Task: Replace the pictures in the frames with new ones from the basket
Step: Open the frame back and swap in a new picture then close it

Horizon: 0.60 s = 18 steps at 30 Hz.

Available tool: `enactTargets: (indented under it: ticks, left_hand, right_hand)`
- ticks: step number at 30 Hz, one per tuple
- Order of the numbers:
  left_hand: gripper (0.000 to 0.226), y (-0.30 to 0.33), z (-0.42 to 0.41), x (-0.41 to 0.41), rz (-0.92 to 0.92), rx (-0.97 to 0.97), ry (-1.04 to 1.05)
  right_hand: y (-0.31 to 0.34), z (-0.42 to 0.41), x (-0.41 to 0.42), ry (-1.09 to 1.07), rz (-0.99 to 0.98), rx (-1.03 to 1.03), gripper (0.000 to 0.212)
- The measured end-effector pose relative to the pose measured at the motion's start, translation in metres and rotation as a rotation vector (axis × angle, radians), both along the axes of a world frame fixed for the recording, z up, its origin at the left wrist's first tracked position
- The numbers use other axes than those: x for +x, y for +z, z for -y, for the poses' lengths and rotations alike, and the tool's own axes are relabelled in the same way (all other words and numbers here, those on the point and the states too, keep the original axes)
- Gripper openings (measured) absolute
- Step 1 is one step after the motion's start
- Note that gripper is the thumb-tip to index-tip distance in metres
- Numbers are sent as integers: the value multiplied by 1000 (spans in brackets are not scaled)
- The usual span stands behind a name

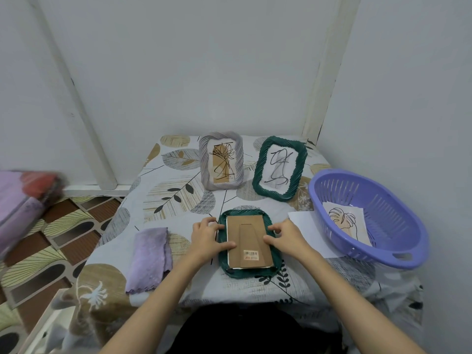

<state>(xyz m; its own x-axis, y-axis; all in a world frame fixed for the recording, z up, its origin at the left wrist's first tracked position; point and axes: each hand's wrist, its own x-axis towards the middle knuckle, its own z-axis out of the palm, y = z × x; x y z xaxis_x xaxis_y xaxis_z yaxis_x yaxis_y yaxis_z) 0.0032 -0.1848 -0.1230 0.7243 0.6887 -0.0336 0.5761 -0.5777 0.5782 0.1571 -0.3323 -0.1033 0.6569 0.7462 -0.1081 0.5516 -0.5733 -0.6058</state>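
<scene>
1. From my remote seat, the table (178,290) under its leaf-print cloth is the biggest thing, and I place everything else from the face-down green frame (275,270) lying near its front edge.
2. The purple basket (398,254) sits to the right of that frame, well apart from it. Inside lies a leaf line-drawing print (344,222); I judge it one of the new pictures. I cannot tell whether more sheets lie beneath it. A white sheet (304,221) pokes out from under the basket's near side.
3. Behind the face-down frame stand two upright frames, each with a picture in it: the green frame (258,172) straight behind and the grey frame (204,162) behind and to the left.
4. A folded lilac cloth (149,259) lies left of the face-down frame, just past my left wrist.
5. The cardboard backing board (249,244), stand flap shut and barcode sticker near its lower end, fills the frame's back.
6. My left hand (207,237) and right hand (287,237) flank the board, fingertips pressing on its side edges. Neither hand grasps or lifts anything; whether they touch retaining tabs is hidden.
7. In my judgement this step concerns the backing. Done well, both sides get even pressure, the frame stays flat, and any white paper edge beneath stays uncreased.
</scene>
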Motion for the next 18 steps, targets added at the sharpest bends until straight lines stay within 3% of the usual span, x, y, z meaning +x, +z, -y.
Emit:
enactTargets:
  ticks: [3, 7, 14, 18]
  left_hand:
    - [57, -2, 2, 0, -5, 54, 43]
    - [53, -4, 3, 0, 42, -32, 36]
    - [50, -1, 2, -4, 83, -99, 60]
    - [58, 2, -2, -6, 19, -120, 7]
  right_hand:
    - [-6, 3, 0, -57, -13, 30, 40]
    - [-7, 5, -3, -59, -69, 99, 31]
    - [-8, 8, -1, -81, -170, 158, 33]
    - [-6, 13, 2, -51, -249, 149, 38]
